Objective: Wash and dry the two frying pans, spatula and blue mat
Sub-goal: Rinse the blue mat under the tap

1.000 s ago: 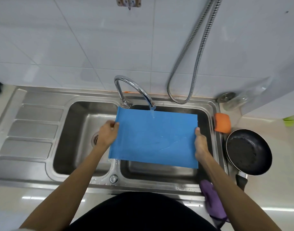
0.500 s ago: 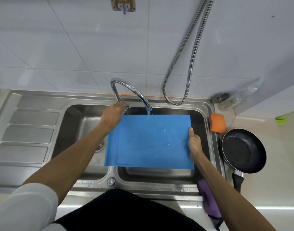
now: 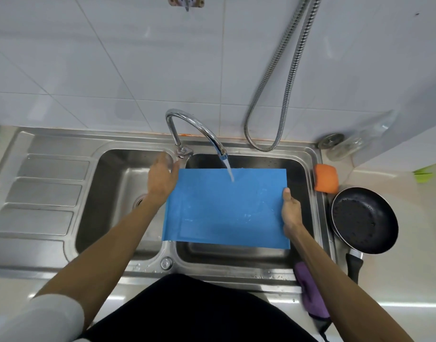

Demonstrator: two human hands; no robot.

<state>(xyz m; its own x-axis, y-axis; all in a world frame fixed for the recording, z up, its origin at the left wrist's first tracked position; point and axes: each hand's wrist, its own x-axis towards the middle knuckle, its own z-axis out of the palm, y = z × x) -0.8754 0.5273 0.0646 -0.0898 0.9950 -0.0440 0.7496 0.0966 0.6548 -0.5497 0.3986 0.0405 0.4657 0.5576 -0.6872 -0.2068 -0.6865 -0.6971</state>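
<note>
Right hand (image 3: 289, 213) grips the right edge of the blue mat (image 3: 226, 211), with the thumb on top and the other fingers tucked under it. Left hand (image 3: 161, 180) is up by the bottom of the tap (image 3: 194, 129), just beside the mat's top left corner. It looks blurry, its fingers look loose, and it holds nothing that I can see. The mat is held out flat over the right bowl of the sink (image 3: 249, 270), and its left edge reaches over the strip between the two bowls. The mat is a plain blue rectangle with a fold line near its left edge. It has wet streaks and drops on it. Water (image 3: 229, 170) runs from the tap onto the top part of the mat. A black frying pan (image 3: 363, 219) sits on the pale counter (image 3: 409, 267) just right of the sink, with its handle pointing toward the person. An orange sponge (image 3: 326, 178) lies on the sink's right rim, close to the pan. A purple cloth (image 3: 310, 292) hangs over the front edge, partly hidden by the right arm. The left bowl has a round drain (image 3: 139, 201), and a ribbed metal tray (image 3: 44, 193) is left of it. Behind the sink is a wall of white tiles (image 3: 113, 70), and a shiny metal hose (image 3: 286, 82) hangs down it in a loop. A clear jar (image 3: 345, 148) lies in the back right corner.
</note>
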